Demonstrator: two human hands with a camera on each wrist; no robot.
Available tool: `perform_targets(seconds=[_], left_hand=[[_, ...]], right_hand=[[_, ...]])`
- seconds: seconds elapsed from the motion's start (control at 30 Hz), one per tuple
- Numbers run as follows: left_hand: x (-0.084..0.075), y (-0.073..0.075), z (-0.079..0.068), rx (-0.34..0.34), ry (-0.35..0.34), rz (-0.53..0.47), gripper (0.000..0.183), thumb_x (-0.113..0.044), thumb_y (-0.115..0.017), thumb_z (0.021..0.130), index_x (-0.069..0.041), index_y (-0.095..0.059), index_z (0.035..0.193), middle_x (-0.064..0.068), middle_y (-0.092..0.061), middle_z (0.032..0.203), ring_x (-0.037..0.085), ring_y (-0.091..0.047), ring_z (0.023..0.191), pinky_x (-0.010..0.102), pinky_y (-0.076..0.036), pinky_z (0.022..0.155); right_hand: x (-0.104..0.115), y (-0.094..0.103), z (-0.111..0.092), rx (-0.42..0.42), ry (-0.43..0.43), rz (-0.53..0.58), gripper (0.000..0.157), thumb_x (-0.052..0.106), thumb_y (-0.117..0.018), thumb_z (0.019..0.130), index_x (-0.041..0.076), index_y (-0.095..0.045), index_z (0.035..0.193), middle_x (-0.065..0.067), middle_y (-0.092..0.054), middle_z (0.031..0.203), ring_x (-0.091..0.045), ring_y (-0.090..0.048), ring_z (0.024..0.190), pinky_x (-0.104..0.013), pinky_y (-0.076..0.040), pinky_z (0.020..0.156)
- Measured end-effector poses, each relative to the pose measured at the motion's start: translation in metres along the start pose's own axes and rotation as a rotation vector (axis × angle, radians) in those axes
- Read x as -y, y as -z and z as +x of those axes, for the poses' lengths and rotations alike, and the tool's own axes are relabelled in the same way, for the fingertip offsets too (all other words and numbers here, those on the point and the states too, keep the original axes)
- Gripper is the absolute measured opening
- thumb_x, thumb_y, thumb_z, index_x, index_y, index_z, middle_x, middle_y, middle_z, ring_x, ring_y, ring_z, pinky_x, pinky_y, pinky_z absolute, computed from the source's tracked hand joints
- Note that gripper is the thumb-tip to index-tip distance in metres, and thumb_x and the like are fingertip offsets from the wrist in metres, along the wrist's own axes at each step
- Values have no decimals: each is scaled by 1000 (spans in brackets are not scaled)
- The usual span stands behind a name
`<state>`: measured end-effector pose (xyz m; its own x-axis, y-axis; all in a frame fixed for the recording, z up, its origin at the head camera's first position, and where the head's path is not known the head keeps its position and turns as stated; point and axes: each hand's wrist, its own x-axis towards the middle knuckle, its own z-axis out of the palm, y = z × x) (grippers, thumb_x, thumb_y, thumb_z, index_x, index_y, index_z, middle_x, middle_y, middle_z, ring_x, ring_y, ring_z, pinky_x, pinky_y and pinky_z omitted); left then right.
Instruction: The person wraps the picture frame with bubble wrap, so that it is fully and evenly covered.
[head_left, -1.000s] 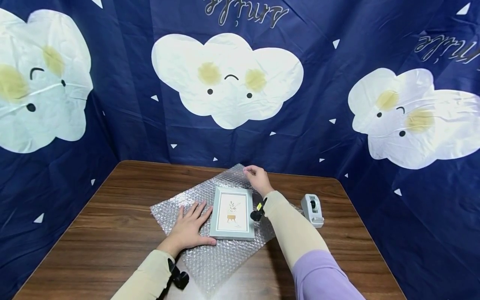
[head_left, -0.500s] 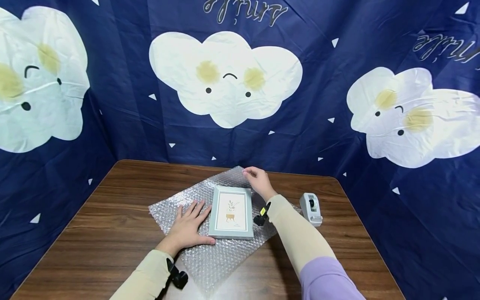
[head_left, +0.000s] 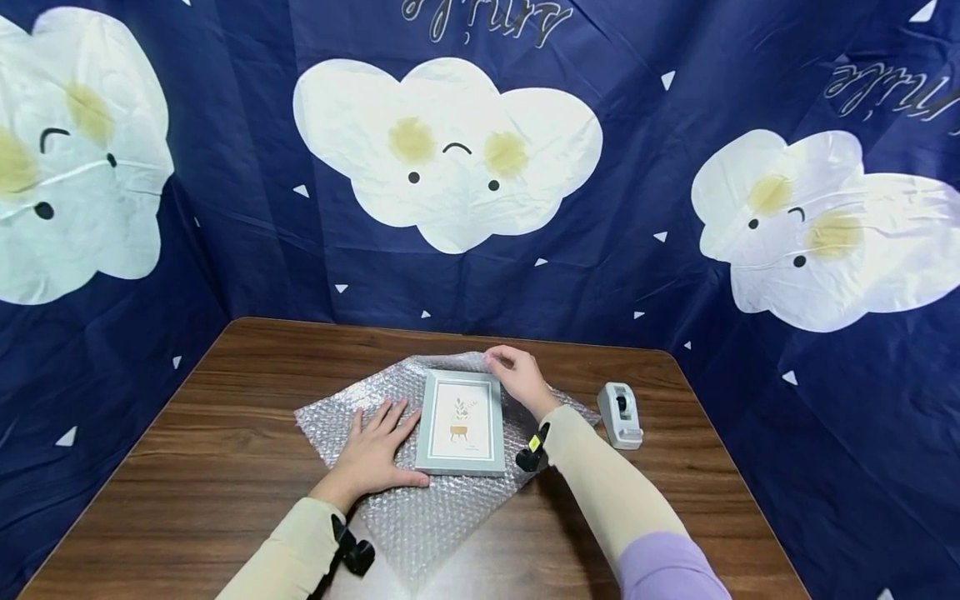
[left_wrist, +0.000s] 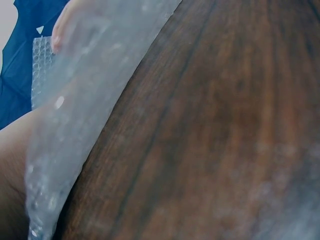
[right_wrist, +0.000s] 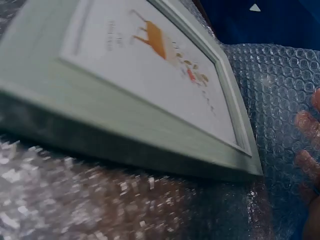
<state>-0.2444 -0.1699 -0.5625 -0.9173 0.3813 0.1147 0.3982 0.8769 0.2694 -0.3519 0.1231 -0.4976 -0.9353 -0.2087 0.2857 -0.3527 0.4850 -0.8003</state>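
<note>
A pale green picture frame (head_left: 461, 423) lies face up on a sheet of bubble wrap (head_left: 442, 517), showing a print of a potted plant. My left hand (head_left: 377, 457) rests flat on the wrap with fingers spread, left of the frame, its thumb at the lower left corner. Beyond the frame's top right corner, my right hand (head_left: 519, 379) pinches the far part of the wrap and holds it raised. The right wrist view shows right fingers (right_wrist: 309, 125) against the lifted wrap (right_wrist: 275, 85), close to the frame (right_wrist: 125, 120). Wrap (left_wrist: 95, 75) covers part of a hand in the left wrist view.
A white tape dispenser (head_left: 621, 415) stands on the wooden table (head_left: 225, 450), right of the wrap. Blue fabric (head_left: 255, 250) printed with clouds hangs behind the table and at both sides.
My right hand has drawn the far corner of the bubble wrap toward me, so that its back edge now bends up nearer the frame. My left hand keeps its place on the wrap.
</note>
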Motion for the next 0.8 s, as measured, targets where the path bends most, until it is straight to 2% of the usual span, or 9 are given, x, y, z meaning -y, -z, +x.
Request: perform_targets(seconds=[0.17,0.4,0.53,0.67,0.8], left_hand=[[0,1,0,0,0,0,127,-99,-53,60,-23,-35,159,12,-26,166,39,-17,153,73,-4,115],[-1,2,0,1,-1,5,127,-100,-52,60,-23,-35,159,11,-25,166,38,-18,153,73,-5,114],[-1,2,0,-3,-3,5,127,-99,-52,60,-22,-35,159,11,-25,166,38,-18,153,73,-5,114],[-1,2,0,1,-4,9,126,-99,-51,60,-23,-35,159,11,-25,166,38,-17,153,73,-5,115],[-1,2,0,3,-6,11,126,-99,-51,60,-23,-35,159,11,-24,167,38,-17,153,73,-5,115]], right_hand=[[-3,-1,-10,31,-5,16,20,26,-67,100,13,-75,112,0,-74,110,-17,-68,106,-38,-56,91],[-7,-3,-23,74,16,-29,20,23,-68,99,10,-76,110,1,-72,111,-20,-65,110,-42,-53,95],[-12,-4,-29,104,30,-36,18,23,-68,99,12,-77,110,3,-71,112,-21,-62,113,-45,-51,97],[-19,-5,-32,127,71,-64,14,24,-68,98,19,-78,108,5,-71,113,-22,-59,115,-46,-49,97],[-25,-6,-35,143,133,-77,13,22,-70,97,19,-78,106,5,-72,114,-22,-58,117,-46,-47,101]])
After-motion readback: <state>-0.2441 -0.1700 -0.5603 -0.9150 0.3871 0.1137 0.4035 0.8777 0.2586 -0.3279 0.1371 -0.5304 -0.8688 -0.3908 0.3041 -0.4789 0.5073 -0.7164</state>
